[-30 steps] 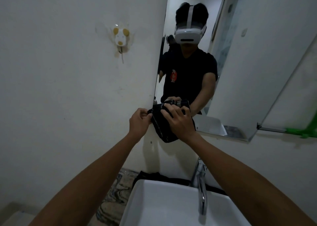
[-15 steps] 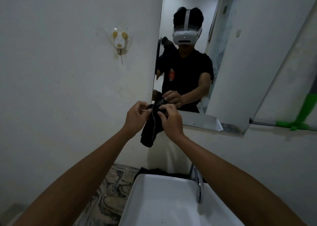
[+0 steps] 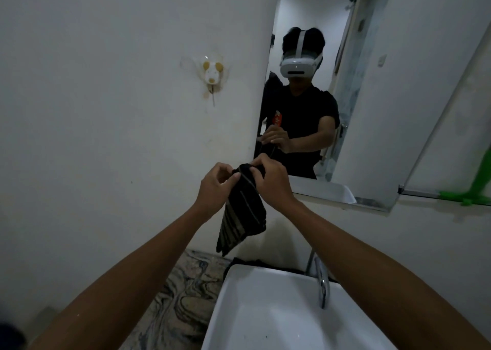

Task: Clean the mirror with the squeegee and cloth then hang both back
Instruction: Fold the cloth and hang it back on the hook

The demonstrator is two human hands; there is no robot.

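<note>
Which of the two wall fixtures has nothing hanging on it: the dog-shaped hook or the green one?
The dog-shaped hook, left of the mirror, is bare. The green hook, on the right, is cut off by the frame, so its load cannot be judged.

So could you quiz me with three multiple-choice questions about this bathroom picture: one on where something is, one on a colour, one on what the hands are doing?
1. Where is the dog-shaped hook?
A. On the wall left of the mirror
B. Inside the sink
C. On the tap

2. What colour is the cloth?
A. Bright red
B. Black with pale stripes
C. Plain yellow

3. What are the hands doing?
A. Both resting flat on the sink
B. One turning the tap
C. Both pinching the cloth's top edge

Answers:
1. A, the hook sits on the white wall, left of the mirror's edge.
2. B, the hanging cloth is dark with light lines along it.
3. C, the left hand and right hand hold the top of the cloth, which dangles above the sink, with the tap untouched.
</note>
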